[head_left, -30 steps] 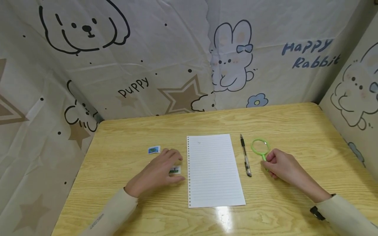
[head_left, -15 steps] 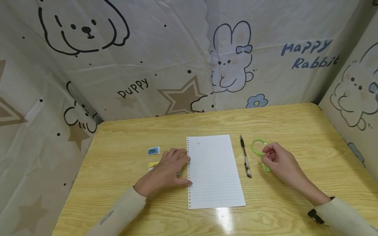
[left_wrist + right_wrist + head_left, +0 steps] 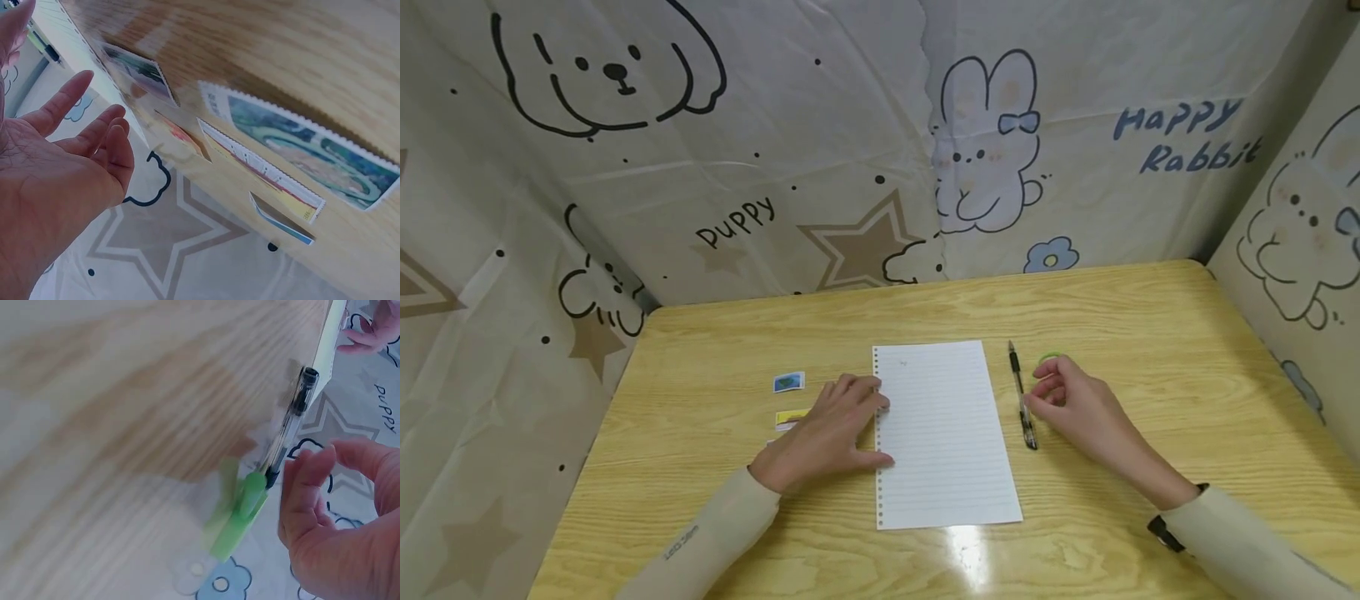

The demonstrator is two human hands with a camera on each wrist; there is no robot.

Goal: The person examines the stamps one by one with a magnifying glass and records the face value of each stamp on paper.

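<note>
My left hand [image 3: 827,433] lies over the left margin of a lined sheet of loose-leaf paper [image 3: 951,450], thumb and fingers spread and loosely bent. Beneath and beside that hand are several postage stamps, among them a blue one [image 3: 788,382] and a yellow one [image 3: 790,419]; a green landscape stamp [image 3: 300,147] shows large in the left wrist view. My right hand [image 3: 1078,412] hovers by a black clear-barrelled pen [image 3: 1017,379], fingers bent and thumb near them, holding nothing visible. It mostly hides a green magnifying glass [image 3: 1051,357], whose handle shows in the right wrist view.
The wooden table [image 3: 722,342] meets a cartoon-printed cloth backdrop [image 3: 760,108] at its far edge. More of the same cloth rises at the left and right sides. Small faint marks show near the paper's top.
My right hand has left the magnifying glass's handle and moved left toward the pen. My left hand has shifted right from the stamps onto the paper's edge, uncovering the yellow stamp.
</note>
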